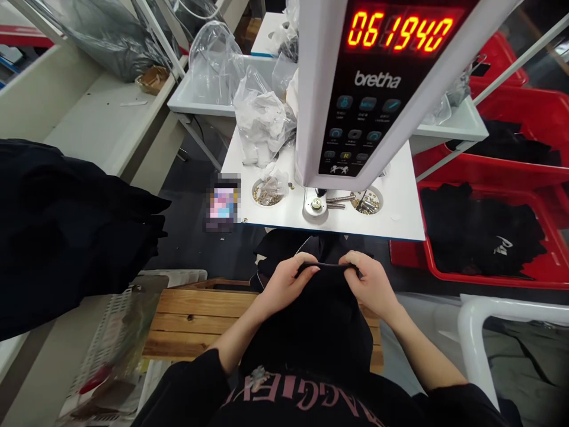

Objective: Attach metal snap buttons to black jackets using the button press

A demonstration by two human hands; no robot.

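Just before the white flat-topped table (399, 201), over the lap: soft black fabric piece (326, 302), edge spanning left hand (288, 280) to right hand (371, 281), each grip pinched on it.

One o'clock: display (400, 31) glows 061940 | just beneath, machine panel (377, 89) reads "bretha" | six o'clock: pink lettering (302, 396) across shirt (306, 367), partly legible

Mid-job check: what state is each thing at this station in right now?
Left hand: pinching the black cloth at its edge.
Right hand: pinching the same edge.
Black cloth: edge fairly straight between both hands.
Display: lit, red 061940.
Left well: holding small gold-coloured pieces, partly covered by clear plastic.
Right well: holding gold-coloured pieces.
Front red bin: holding dark cloth.
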